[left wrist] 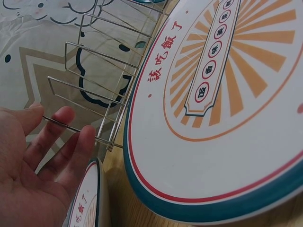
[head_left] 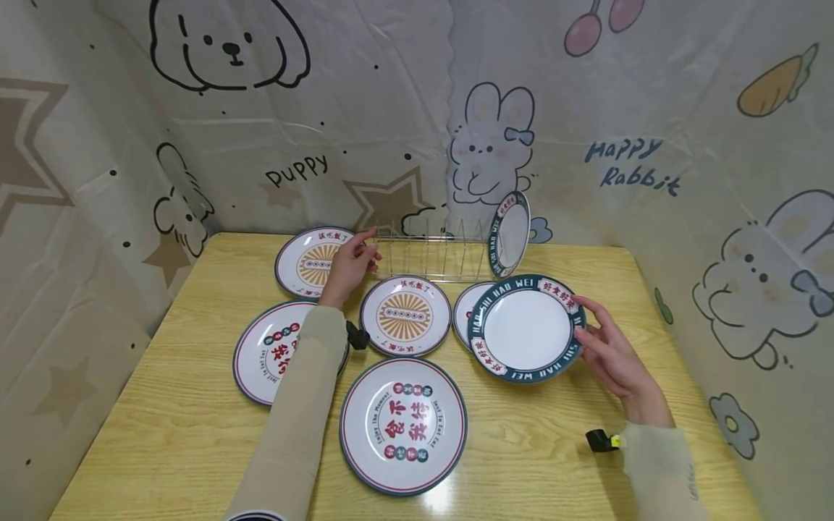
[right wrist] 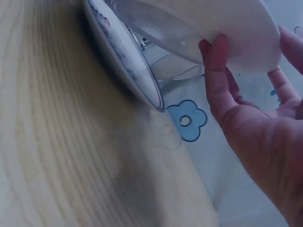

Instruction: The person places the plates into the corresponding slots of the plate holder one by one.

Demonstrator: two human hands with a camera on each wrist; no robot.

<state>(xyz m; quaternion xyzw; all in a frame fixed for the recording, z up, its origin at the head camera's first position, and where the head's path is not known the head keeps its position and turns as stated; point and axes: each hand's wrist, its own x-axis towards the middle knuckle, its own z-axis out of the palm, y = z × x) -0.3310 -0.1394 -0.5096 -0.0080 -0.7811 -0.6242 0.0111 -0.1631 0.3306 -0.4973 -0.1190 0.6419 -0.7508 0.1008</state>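
My right hand grips the right edge of a white plate with a green lettered rim, held above the table and tilted. In the right wrist view, the fingers and thumb pinch that plate's pale underside. At the back, my left hand holds the left end of a metal wire plate rack; the left wrist view shows its end wire between thumb and fingers. A matching green-rimmed plate stands upright at the rack's right end.
Flat on the table lie an orange sunburst plate, another sunburst plate behind my left hand, and red-lettered plates. The held plate partly covers one more plate. Printed cloth backs the table.
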